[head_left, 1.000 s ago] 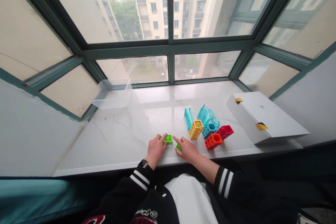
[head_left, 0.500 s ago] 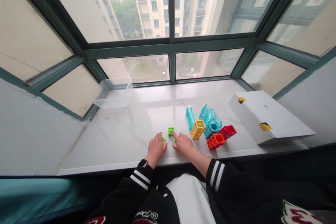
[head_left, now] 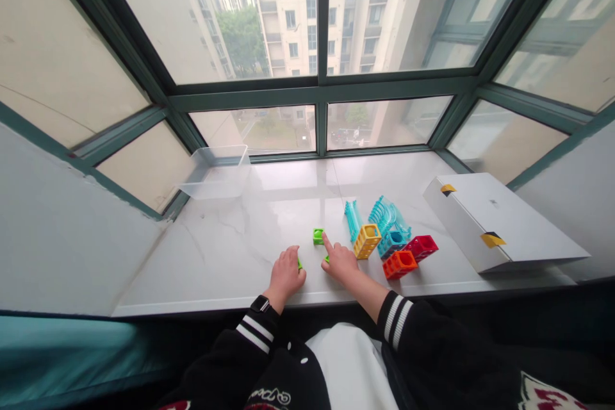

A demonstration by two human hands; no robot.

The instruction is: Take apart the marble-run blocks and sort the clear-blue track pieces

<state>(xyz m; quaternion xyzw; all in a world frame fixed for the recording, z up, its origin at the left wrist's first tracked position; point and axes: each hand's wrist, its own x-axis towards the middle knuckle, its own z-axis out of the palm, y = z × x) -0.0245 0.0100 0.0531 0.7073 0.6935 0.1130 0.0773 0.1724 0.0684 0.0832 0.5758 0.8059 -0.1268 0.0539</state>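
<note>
Three small bright green hollow cube blocks are around my hands. One green block (head_left: 318, 236) stands by itself on the white sill, its hollow face visible. My left hand (head_left: 287, 272) is closed around a second one, of which only a green edge (head_left: 300, 264) shows by the fingers. My right hand (head_left: 342, 264) has its index finger stretched to the right side of the lone block. Under that finger, near the thumb, a bit of a third green block (head_left: 327, 259) shows, mostly covered by the hand.
Right of my hands stand a yellow block tower (head_left: 367, 241), a blue one (head_left: 391, 243), an orange one (head_left: 400, 264) and a red one (head_left: 421, 247). Turquoise track pieces (head_left: 353, 221) lie behind. A clear plastic bin (head_left: 216, 179) sits back left, a white box (head_left: 504, 224) right.
The lone green block has shifted slightly away from me, toward the window. My right index finger has gone from its front to its right side. My left hand has drawn slightly left.
</note>
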